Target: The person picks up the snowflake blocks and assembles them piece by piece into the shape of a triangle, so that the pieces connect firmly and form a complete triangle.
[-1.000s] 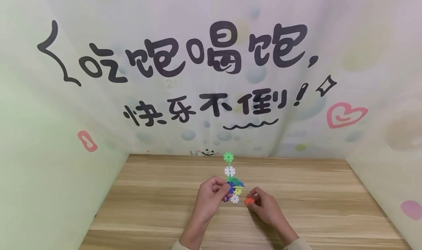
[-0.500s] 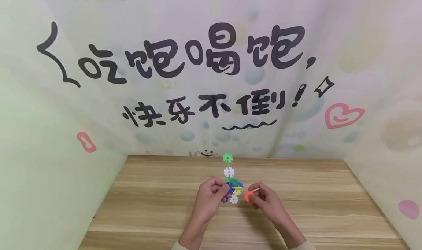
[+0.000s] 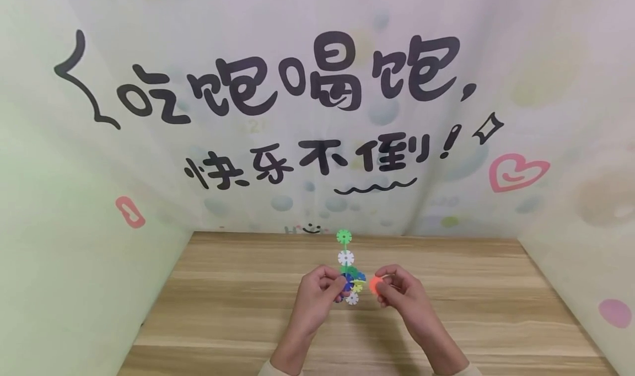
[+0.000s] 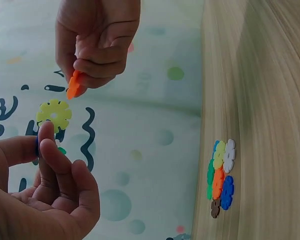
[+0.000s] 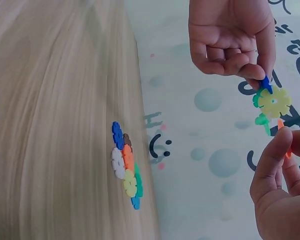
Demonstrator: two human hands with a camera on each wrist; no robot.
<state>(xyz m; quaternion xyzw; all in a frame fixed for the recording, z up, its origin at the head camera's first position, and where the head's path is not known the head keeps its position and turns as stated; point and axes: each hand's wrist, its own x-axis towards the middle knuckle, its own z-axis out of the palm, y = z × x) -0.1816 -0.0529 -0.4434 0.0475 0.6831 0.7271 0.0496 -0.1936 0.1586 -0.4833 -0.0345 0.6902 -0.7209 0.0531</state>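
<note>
My left hand [image 3: 317,297] pinches a blue snowflake disc [image 3: 348,282] between thumb and fingers. That disc belongs to a joined string of slotted discs; a white disc [image 3: 345,258] and a light green disc [image 3: 344,236] rise from it. A yellow disc [image 4: 54,116] of the same build shows face-on in the left wrist view, beside the left fingertips. My right hand [image 3: 404,292] pinches an orange snowflake disc [image 3: 375,286]. In the right wrist view the orange disc's edge [image 5: 281,123] lies right at the yellow disc's rim [image 5: 275,101].
Loose snowflake discs lie bunched on the wooden table [image 3: 238,310] beneath the hands: among them a white disc [image 4: 230,156], an orange disc [image 4: 218,183] and a brown disc [image 4: 216,207]. A printed curtain [image 3: 278,210] stands behind the table, with pale walls at both sides.
My right hand has risen from low over the table with the orange disc, up to the level of the held build. My left hand has stayed nearly still.
</note>
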